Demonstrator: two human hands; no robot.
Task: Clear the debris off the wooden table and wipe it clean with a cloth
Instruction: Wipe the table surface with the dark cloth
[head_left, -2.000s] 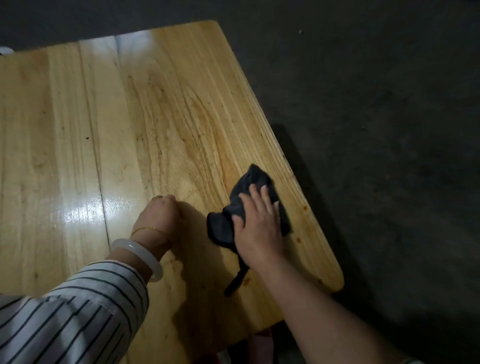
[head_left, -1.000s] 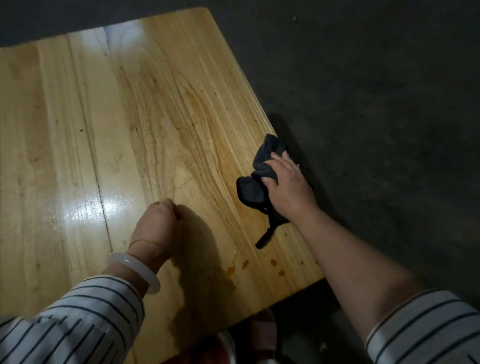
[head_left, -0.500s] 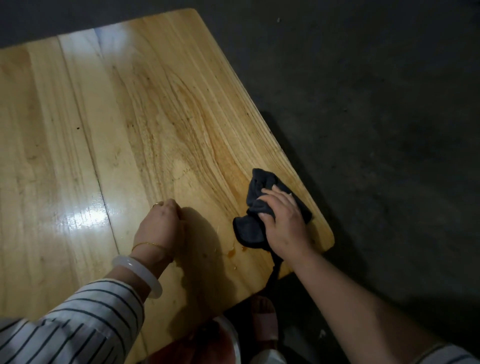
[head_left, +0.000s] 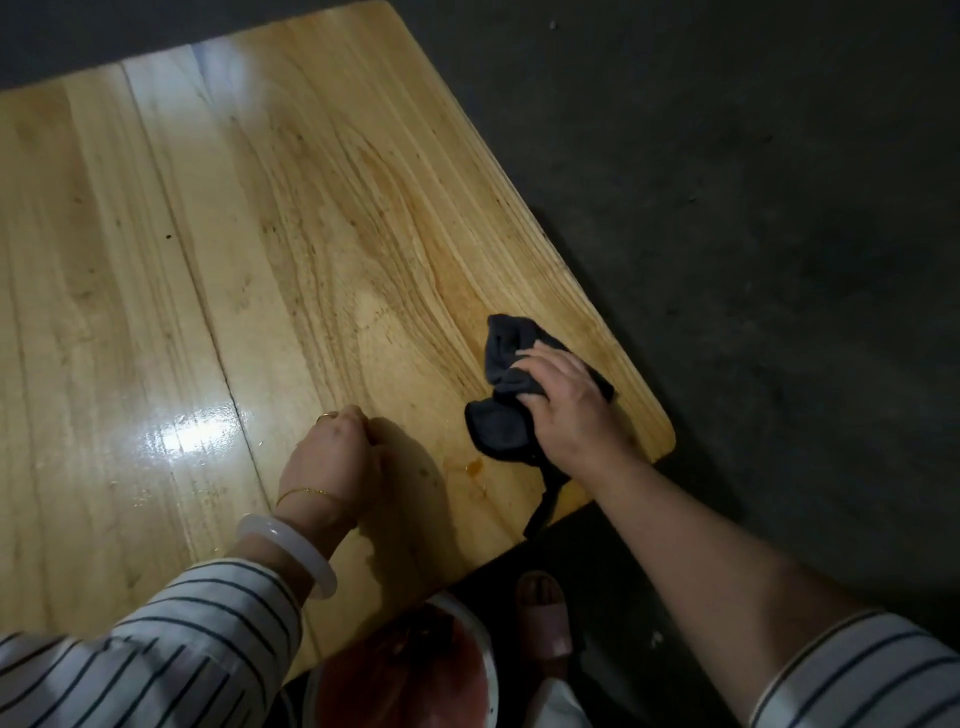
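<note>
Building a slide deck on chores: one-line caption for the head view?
Right hand grips a dark cloth at the wooden table's corner beside an orange stain; left hand rests fisted nearby.

A pale, varnished wooden plank table (head_left: 156, 234) with rounded corners fills the left and middle of the view. It stands on a dark grey, rough concrete floor (head_left: 753, 208) that takes up the right side and top. A white glare (head_left: 182, 436) from overhead light shines on the glossy boards, and under the table's near edge sits a round white-rimmed basin (head_left: 483, 647) with a reddish inside.
</note>
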